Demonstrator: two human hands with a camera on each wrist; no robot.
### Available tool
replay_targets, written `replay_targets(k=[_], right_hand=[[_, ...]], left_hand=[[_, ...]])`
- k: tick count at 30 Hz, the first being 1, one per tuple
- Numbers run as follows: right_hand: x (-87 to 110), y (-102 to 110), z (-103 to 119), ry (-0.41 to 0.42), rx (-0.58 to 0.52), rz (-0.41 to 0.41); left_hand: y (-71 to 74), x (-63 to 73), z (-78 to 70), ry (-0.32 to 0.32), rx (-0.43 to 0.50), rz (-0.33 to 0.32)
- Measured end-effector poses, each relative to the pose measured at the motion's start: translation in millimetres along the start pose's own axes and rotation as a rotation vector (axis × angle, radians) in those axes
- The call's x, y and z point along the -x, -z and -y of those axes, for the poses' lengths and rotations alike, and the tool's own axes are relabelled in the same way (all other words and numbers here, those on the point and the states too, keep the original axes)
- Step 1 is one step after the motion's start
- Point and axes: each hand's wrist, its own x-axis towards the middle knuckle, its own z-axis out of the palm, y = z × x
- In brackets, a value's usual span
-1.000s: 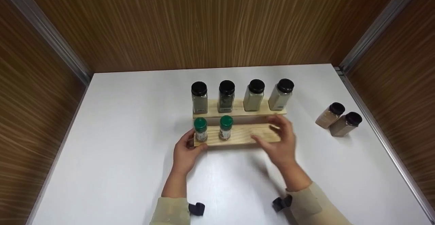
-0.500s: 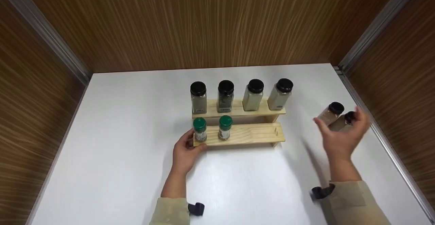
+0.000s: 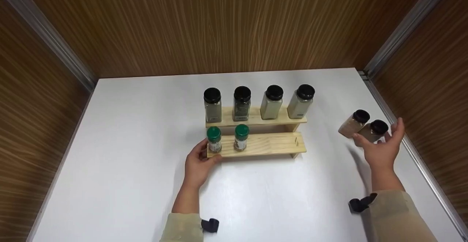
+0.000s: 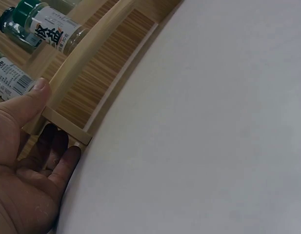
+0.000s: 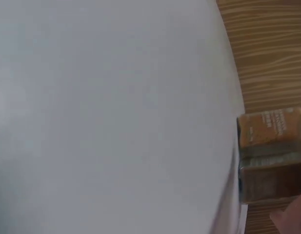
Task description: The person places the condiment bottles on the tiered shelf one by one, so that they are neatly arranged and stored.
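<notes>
My left hand (image 3: 197, 169) grips the left end of a two-step wooden spice rack (image 3: 272, 145). In the left wrist view the thumb (image 4: 30, 100) lies on the shelf's edge, the fingers curled beneath by the leg. Two green-capped spice bottles (image 3: 241, 137) stand on the left half of the lower step. To the right, my right hand (image 3: 382, 154) reaches around a black-capped dark brown spice jar (image 3: 370, 133), thumb on its left, fingers spread on its right; firm contact cannot be told. A lighter orange-brown spice jar (image 3: 350, 126) stands against it.
Several black-capped spice jars (image 3: 271, 106) line the upper step. Wood-grain panels (image 3: 234, 26) wall the white table (image 3: 128, 143) at the back and both sides. The right panel (image 3: 435, 106) rises close beyond my right hand.
My right hand has moved from above the lower step's right end across to the two jars on the right. The left hand keeps its grip; the jars appear unmoved.
</notes>
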Motion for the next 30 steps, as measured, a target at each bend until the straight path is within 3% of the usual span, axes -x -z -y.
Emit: replay_targets(k=[6,23,30], right_hand=[[-3.8,-1,-11,0.054,0.060,0.065],[6.1,-3,-16,0.066,0.121,0.001],[20.0,-3,-8,-0.008,0.126,0.009]], left_hand=[[1.3,-0.9,2.3,-0.012,-0.008,-0.001],[1.5,0.6,2.1,-0.015,0.003,0.000],[1.0,0.4,3.4,-0.020,0.008,0.001]])
